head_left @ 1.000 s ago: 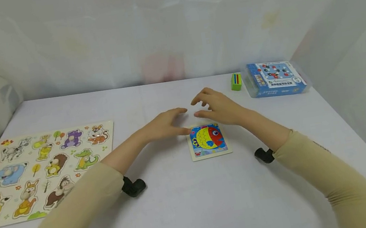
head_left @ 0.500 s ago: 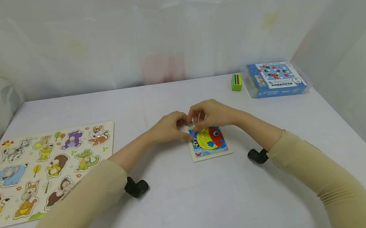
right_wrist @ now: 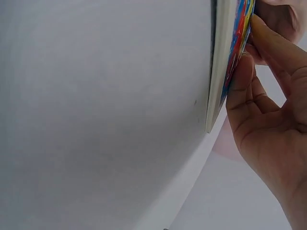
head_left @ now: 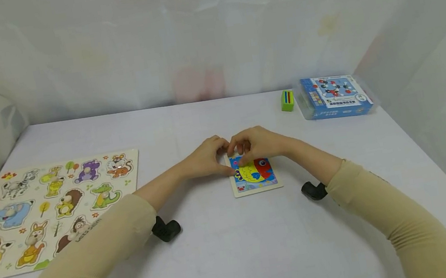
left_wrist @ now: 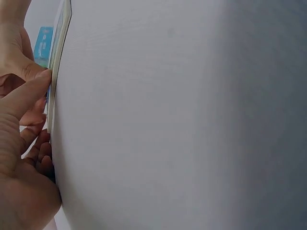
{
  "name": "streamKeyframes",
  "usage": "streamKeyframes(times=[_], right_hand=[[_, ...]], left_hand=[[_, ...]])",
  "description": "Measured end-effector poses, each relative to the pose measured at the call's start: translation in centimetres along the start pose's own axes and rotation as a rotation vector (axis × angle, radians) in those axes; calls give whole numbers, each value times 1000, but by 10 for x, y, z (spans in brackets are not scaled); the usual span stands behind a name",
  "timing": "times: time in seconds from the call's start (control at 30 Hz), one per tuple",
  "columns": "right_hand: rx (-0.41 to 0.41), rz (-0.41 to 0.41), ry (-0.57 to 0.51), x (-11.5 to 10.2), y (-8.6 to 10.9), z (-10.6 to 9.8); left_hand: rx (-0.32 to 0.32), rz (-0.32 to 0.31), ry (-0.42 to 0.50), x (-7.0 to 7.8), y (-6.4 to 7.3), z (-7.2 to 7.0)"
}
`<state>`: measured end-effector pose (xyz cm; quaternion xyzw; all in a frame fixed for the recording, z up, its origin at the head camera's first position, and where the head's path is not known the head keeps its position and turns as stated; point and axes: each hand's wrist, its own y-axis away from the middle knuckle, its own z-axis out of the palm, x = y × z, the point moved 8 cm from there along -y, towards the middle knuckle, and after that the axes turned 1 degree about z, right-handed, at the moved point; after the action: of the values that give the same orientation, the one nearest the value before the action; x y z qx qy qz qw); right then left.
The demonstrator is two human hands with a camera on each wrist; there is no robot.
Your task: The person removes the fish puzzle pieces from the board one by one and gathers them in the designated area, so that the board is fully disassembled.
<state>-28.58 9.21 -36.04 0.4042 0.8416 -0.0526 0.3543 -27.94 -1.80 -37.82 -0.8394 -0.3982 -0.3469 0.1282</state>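
Observation:
A small square fish puzzle [head_left: 264, 170] in a pale frame lies flat on the white table, its yellow and red fish on blue. My left hand [head_left: 207, 158] holds the puzzle's left edge near the far corner, its thumb against the frame [left_wrist: 56, 72] in the left wrist view. From the far side my right hand [head_left: 264, 142] bends over the puzzle's upper left part, thumb and fingers curled down onto the picture. In the right wrist view the thumb touches the printed face. The right fingers hide that corner, and no raised piece can be made out.
On the left lies a large animal peg puzzle board [head_left: 39, 209], partly under the left sleeve [head_left: 104, 243]. At the back right are a small green block [head_left: 287, 100] and a blue box [head_left: 335, 96] in clear plastic. Cloth walls stand behind and at the sides.
Both hands have come down and together onto the fish puzzle's upper left part, fingers curling in. Over the last half second the right hand has lowered slightly. The puzzle has stayed in place.

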Motion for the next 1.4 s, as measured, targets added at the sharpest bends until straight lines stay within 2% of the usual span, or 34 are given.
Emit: streamKeyframes(times=[0.8,1.17,1.4], right_hand=[[-14,-54,46,-2,0,5],[6,-55,98,-4,0,4],[-10,-56,113,-5,0,5]], left_hand=[[0,16,-4,0,2,3],[-1,14,2,1,3,2],[-2,20,-1,2,3,2]])
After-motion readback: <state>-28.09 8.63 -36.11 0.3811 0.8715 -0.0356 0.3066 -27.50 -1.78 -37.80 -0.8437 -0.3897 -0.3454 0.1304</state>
